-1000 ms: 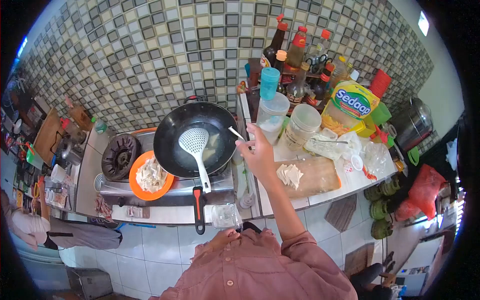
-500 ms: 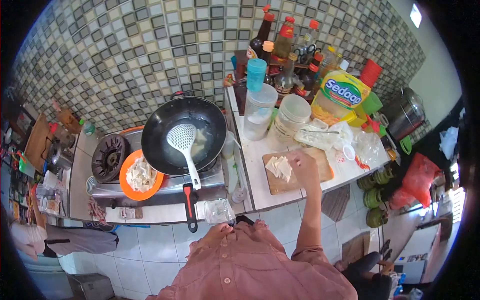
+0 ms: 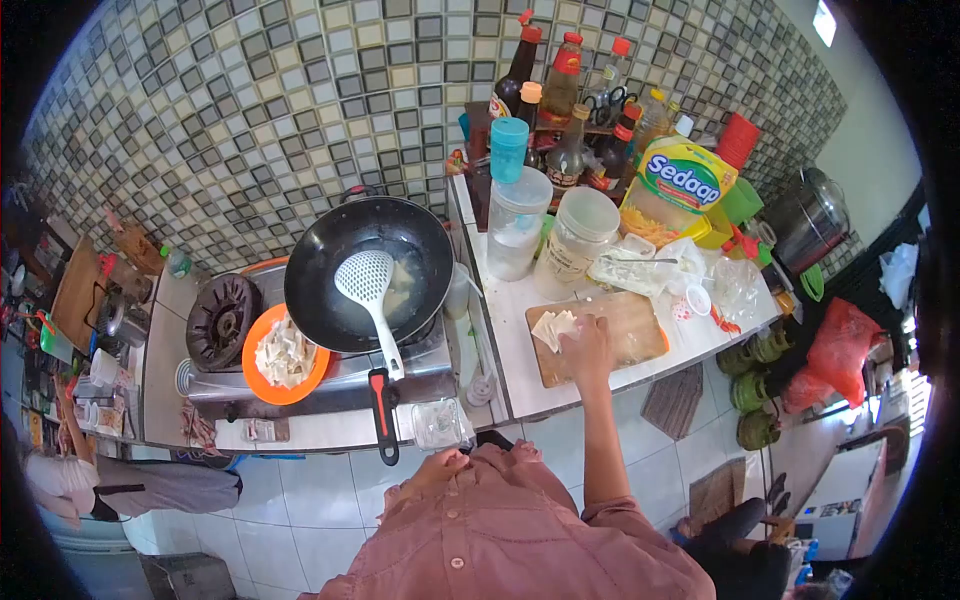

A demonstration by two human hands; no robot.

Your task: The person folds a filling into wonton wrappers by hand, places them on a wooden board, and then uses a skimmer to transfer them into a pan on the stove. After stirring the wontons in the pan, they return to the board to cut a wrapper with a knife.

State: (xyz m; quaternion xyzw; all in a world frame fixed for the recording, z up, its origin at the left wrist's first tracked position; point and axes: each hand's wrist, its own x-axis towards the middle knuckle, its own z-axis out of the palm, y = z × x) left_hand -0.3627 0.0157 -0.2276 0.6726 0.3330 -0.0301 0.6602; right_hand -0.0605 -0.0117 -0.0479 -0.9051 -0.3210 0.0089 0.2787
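My right hand [image 3: 592, 352] is over the wooden cutting board [image 3: 635, 325], fingers bent and closed at the right end of a small stack of thin, pale, flat pieces [image 3: 551, 328]. Its fingertips are partly hidden behind the hand. Low against my shirt, my left hand [image 3: 440, 466] is curled closed, just below a clear plastic container [image 3: 441, 425] on the counter edge. A black wok [image 3: 330, 240] with a little cloudy liquid sits on the stove, a white slotted spoon [image 3: 366, 280] lying across it. Similar pale pieces [image 3: 286, 354] fill an orange plate [image 3: 262, 384].
Behind the board stand two clear jars [image 3: 518, 235], a yellow Sedaap bag [image 3: 680, 190] and several sauce bottles [image 3: 565, 80]. Crumpled plastic bags [image 3: 735, 285] lie to the right. The wok's handle [image 3: 382, 415] juts over the front edge. Another person [image 3: 150, 487] is at far left.
My right hand has moved left and nearer to me, from above the board's middle to the stack of pale pieces. My left hand stays by my shirt.
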